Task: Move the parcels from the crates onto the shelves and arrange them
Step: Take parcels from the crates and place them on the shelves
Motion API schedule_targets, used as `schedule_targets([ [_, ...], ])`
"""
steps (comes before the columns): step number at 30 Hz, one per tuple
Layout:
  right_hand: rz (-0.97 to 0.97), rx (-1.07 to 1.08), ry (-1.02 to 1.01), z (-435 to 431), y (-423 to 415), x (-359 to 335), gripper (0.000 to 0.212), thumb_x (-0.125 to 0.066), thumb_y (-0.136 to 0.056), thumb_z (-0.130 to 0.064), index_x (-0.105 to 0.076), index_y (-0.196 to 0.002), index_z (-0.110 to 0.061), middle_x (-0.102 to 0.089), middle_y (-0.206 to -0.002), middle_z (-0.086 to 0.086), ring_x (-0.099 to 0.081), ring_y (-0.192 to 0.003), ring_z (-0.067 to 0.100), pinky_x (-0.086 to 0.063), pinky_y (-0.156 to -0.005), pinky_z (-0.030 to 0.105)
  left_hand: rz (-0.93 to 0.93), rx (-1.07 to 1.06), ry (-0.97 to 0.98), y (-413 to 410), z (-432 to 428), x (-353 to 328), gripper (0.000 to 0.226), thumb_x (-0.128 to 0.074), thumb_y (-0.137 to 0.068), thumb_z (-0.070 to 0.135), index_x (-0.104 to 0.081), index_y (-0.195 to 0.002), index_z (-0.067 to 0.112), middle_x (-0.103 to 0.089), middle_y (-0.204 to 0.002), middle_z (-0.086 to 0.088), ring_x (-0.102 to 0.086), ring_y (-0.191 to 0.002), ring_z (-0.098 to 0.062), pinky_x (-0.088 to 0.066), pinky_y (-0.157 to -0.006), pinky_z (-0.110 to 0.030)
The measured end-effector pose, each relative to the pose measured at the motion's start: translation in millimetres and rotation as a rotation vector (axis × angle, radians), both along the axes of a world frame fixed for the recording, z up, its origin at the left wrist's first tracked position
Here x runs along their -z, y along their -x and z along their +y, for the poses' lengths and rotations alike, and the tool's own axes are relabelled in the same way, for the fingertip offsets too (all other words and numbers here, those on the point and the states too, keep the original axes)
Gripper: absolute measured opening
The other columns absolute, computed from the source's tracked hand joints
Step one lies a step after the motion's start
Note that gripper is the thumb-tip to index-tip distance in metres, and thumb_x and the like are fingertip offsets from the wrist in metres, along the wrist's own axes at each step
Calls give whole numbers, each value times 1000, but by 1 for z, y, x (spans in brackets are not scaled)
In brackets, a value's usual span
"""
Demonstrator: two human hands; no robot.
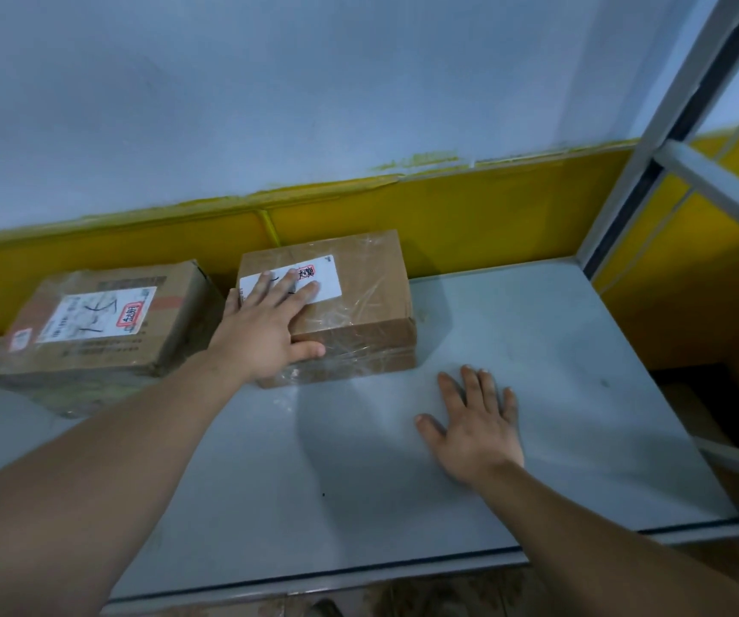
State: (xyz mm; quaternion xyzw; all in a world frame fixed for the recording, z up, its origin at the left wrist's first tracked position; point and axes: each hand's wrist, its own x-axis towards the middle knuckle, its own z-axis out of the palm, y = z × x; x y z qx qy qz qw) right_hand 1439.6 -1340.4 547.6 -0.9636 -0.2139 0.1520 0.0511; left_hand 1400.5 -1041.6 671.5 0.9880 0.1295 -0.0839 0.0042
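Two brown cardboard parcels stand on a grey shelf (514, 349) against the wall. The taped parcel (358, 318) with a white label sits near the middle; my left hand (265, 322) lies flat on its top, fingers straight over the label and thumb down its front face. A second, larger parcel (105, 322) with a handwritten label stands just to its left, with a narrow gap between them. My right hand (476, 425) rests flat on the bare shelf, in front of and to the right of the taped parcel, fingers spread and holding nothing.
A white and yellow wall (447, 216) backs the shelf. A grey metal upright (652, 149) and crossbar frame the right end. Past the shelf's right edge lies a dark opening (714, 416) with brown cardboard below. No crates are in view.
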Motion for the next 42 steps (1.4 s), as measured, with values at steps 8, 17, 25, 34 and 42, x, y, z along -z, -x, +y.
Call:
schedule_targets([
  [8,21,-34,6,-1,0,-8,77,-12,-90,-70,-2,-156,-31,7,-165,4,16,-149,28,11,-115,53,61,-71,53,4,-22,-23,90,-60,-83,62,-7,-152,39,5,-163,6,6,-149,-20,-4,-115,-59],
  [17,139,-114,137,12,-11,-62,72,-37,-93,-64,-30,-150,-21,-27,-156,13,-23,-143,33,-24,-112,50,-37,-130,152,78,-35,-52,77,-60,-90,49,-19,-153,32,-13,-162,-1,-9,-149,-21,-18,-117,-52],
  [25,34,-305,-62,115,58,-164,69,-47,-89,-62,-41,-146,-23,-41,-150,8,-41,-134,32,-40,-106,44,-186,-185,208,195,-1,-98,71,-65,-89,42,-31,-150,27,-25,-159,-1,-22,-145,-18,-19,-116,-29],
  [34,-45,-736,-96,310,255,-243,67,-45,-93,-58,-32,-151,-26,-32,-158,8,-34,-140,32,-32,-108,42,-296,-492,271,437,95,-127,66,-58,-93,45,-30,-150,30,-30,-155,6,-29,-141,-15,-24,-112,-29],
  [42,-40,-1092,-123,470,442,-265,73,-45,-95,-60,-27,-154,-20,-31,-158,8,-36,-140,30,-33,-109,41,-363,-903,284,627,164,-131,67,-63,-89,46,-33,-148,33,-36,-152,9,-38,-136,-13,-34,-112,-35],
])
